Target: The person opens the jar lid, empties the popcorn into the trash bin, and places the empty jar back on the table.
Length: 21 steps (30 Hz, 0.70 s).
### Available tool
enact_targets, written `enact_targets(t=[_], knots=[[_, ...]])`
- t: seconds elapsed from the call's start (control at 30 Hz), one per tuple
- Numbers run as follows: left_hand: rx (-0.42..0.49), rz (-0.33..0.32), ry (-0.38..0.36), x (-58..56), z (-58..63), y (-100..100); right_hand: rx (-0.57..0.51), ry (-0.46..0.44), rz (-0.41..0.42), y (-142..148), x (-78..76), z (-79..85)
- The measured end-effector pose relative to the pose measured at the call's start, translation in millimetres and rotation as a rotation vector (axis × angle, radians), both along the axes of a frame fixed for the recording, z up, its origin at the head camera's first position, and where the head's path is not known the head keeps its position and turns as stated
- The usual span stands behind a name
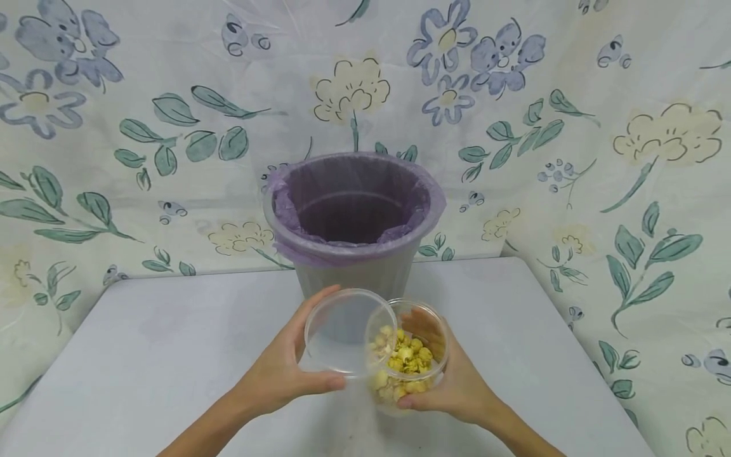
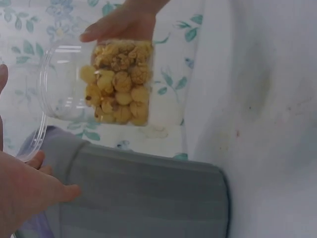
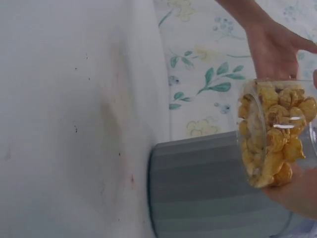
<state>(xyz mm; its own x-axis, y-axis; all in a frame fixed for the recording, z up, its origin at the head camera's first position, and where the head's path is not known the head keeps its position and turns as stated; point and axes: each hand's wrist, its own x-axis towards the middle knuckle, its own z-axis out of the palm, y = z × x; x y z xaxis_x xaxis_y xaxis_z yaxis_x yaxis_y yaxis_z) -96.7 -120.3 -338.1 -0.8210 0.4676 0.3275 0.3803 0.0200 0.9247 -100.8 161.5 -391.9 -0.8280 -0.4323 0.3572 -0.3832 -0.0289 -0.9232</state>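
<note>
Head view alone shows inside the bin (image 1: 354,276) beyond the jar (image 1: 415,377)

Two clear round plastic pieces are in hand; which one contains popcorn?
The jar, in the right hand: popcorn sits in its lower part. The left hand holds the other, a shallow lid with no popcorn.

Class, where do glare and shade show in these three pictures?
Head view: soft light, the bin shaded dark inside; left wrist view: white glare streaks on the jar near its rim; right wrist view: a bright glint on the jar's side.
</note>
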Motion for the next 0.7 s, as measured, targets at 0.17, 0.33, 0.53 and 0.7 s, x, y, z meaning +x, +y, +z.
enact_targets(t=[0.17,0.33,0.53,0.7], knots=[[0.018,0.035,0.023,4.8,-6.3,-20,0.029,0.021,-0.022,5,1.3,-1.8],[-0.032,0.121,0.007,11.2,-14.7,-45,0.031,0.018,-0.046,12,3.1,-1.0],[-0.216,0.241,0.005,15.8,-34.9,-70,0.028,0.025,-0.054,17,2.6,-0.2],[-0.458,0.334,-0.052,19.5,-60.1,-89,0.04,0.017,-0.068,20,3.2,0.0]])
